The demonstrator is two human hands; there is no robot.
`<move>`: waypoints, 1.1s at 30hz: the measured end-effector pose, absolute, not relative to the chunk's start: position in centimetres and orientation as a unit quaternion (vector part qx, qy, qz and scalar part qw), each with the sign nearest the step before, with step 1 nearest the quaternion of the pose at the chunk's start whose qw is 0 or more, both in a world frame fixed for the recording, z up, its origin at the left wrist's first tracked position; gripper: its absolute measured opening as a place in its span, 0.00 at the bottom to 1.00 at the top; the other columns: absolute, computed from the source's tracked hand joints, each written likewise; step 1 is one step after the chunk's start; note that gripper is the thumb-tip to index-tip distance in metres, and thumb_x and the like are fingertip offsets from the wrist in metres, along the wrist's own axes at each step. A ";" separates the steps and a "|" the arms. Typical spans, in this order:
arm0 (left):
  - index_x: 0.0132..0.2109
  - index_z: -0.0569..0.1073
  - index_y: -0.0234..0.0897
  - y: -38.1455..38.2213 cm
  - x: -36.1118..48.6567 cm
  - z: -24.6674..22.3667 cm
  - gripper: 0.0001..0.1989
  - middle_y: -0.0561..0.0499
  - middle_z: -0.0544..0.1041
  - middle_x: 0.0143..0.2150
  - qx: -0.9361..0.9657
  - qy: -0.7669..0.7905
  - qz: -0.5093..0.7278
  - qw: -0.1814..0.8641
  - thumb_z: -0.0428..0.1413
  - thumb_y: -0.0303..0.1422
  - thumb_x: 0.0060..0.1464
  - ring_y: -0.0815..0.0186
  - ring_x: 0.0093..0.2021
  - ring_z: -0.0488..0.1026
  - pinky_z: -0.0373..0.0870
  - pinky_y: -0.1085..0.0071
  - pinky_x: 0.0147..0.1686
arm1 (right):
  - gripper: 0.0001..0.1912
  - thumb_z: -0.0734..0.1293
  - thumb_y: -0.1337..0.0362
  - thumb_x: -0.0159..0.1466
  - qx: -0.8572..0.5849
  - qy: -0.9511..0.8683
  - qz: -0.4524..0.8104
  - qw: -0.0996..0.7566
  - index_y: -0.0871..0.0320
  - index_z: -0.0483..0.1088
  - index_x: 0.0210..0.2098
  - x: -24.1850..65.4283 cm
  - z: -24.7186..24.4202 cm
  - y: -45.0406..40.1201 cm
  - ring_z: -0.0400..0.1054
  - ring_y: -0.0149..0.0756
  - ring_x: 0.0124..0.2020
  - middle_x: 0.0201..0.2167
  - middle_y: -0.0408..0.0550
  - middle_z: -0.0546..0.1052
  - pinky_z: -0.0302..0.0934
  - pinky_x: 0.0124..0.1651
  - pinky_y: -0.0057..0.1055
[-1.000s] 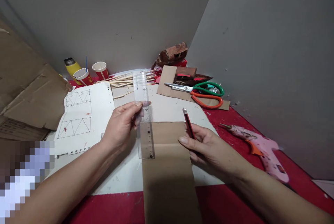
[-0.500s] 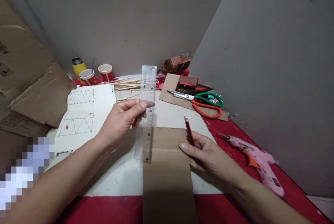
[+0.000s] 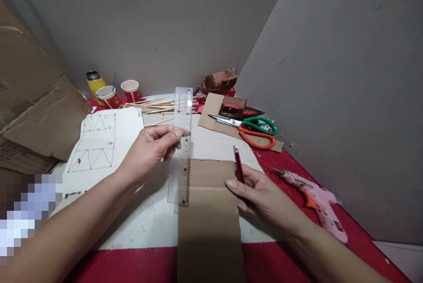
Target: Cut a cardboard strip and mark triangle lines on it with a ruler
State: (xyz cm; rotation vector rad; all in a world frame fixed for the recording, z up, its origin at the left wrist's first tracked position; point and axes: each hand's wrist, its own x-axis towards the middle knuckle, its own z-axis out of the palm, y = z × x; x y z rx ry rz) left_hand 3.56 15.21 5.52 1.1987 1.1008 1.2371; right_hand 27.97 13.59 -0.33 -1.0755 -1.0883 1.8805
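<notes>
A clear plastic ruler (image 3: 180, 159) stands nearly upright in the view, pinched by my left hand (image 3: 155, 145) near its middle. Its lower end overlaps the left edge of a brown cardboard strip (image 3: 208, 221). My right hand (image 3: 256, 190) grips the strip's right edge, thumb on top, and also holds a red and black pencil (image 3: 238, 164) pointing upward. Beneath the strip lies a white board (image 3: 148, 226) on the red table (image 3: 132, 265). Left of my left hand is a paper with line drawings of triangles (image 3: 99, 142).
Scissors (image 3: 231, 120) with green and orange handles lie on cardboard at the back right. A pink glue gun (image 3: 317, 199) rests at the right. Thin wooden sticks (image 3: 155, 106), two paper cups (image 3: 130, 91) and a yellow bottle (image 3: 95, 85) stand or lie behind. Cardboard boxes (image 3: 42, 120) fill the left.
The whole view has shifted slightly, so most things appear a little further left. The ruler's top sits slightly lower and its tilt has changed a little. Both hands keep their holds.
</notes>
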 end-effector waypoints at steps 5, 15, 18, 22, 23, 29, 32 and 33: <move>0.33 0.80 0.36 15.2 3.6 5.3 0.10 0.58 0.66 0.21 0.501 0.469 0.508 0.521 0.62 0.37 0.57 0.75 0.21 0.57 0.52 0.76 0.21 | 0.21 0.79 0.54 0.53 -0.426 -0.422 0.720 0.349 0.53 0.78 0.43 28.1 -0.1 13.5 0.53 0.23 0.16 0.22 0.40 0.72 0.49 0.19 0.23; 0.34 0.77 0.35 15.4 3.9 4.8 0.13 0.54 0.75 0.26 0.521 0.492 0.495 0.491 0.60 0.41 0.59 0.75 0.20 0.58 0.56 0.77 0.20 | 0.22 0.78 0.51 0.54 -0.421 -0.449 0.712 0.336 0.57 0.76 0.42 28.4 -0.2 13.8 0.51 0.19 0.16 0.21 0.37 0.67 0.45 0.19 0.20; 0.34 0.76 0.35 15.4 3.9 4.9 0.13 0.53 0.77 0.27 0.521 0.490 0.496 0.492 0.60 0.41 0.59 0.75 0.20 0.59 0.57 0.77 0.19 | 0.22 0.78 0.51 0.55 -0.417 -0.454 0.711 0.338 0.57 0.76 0.43 28.5 -0.2 13.7 0.51 0.19 0.16 0.21 0.37 0.67 0.46 0.20 0.20; 0.35 0.76 0.35 15.3 3.8 5.0 0.13 0.53 0.78 0.27 0.519 0.486 0.500 0.495 0.60 0.41 0.59 0.76 0.19 0.60 0.57 0.77 0.18 | 0.22 0.78 0.51 0.54 -0.419 -0.453 0.707 0.344 0.57 0.76 0.42 28.3 0.0 13.8 0.51 0.19 0.17 0.23 0.38 0.69 0.45 0.20 0.21; 0.35 0.76 0.35 15.3 3.8 5.0 0.13 0.53 0.78 0.27 0.520 0.486 0.500 0.493 0.60 0.41 0.59 0.76 0.19 0.60 0.57 0.77 0.19 | 0.22 0.78 0.51 0.54 -0.422 -0.453 0.706 0.343 0.57 0.76 0.42 28.3 0.0 13.8 0.51 0.20 0.17 0.22 0.38 0.69 0.45 0.20 0.21; 0.34 0.77 0.35 15.1 3.9 5.0 0.13 0.53 0.77 0.26 0.518 0.489 0.502 0.491 0.61 0.41 0.58 0.76 0.19 0.60 0.58 0.78 0.18 | 0.21 0.79 0.52 0.53 -0.433 -0.446 0.701 0.350 0.56 0.77 0.41 28.1 0.2 13.7 0.51 0.22 0.16 0.20 0.38 0.68 0.45 0.19 0.22; 0.34 0.77 0.35 15.1 3.9 5.1 0.13 0.54 0.76 0.26 0.512 0.484 0.513 0.490 0.62 0.41 0.57 0.76 0.19 0.61 0.58 0.78 0.18 | 0.21 0.80 0.53 0.51 -0.435 -0.438 0.700 0.359 0.56 0.78 0.41 28.0 0.4 13.7 0.50 0.21 0.15 0.19 0.37 0.67 0.46 0.17 0.21; 0.34 0.77 0.35 15.1 3.9 5.2 0.13 0.54 0.76 0.26 0.510 0.482 0.516 0.490 0.62 0.42 0.56 0.76 0.18 0.61 0.59 0.78 0.18 | 0.22 0.80 0.53 0.51 -0.435 -0.434 0.701 0.362 0.56 0.78 0.41 27.9 0.5 13.7 0.51 0.21 0.15 0.19 0.37 0.67 0.47 0.17 0.21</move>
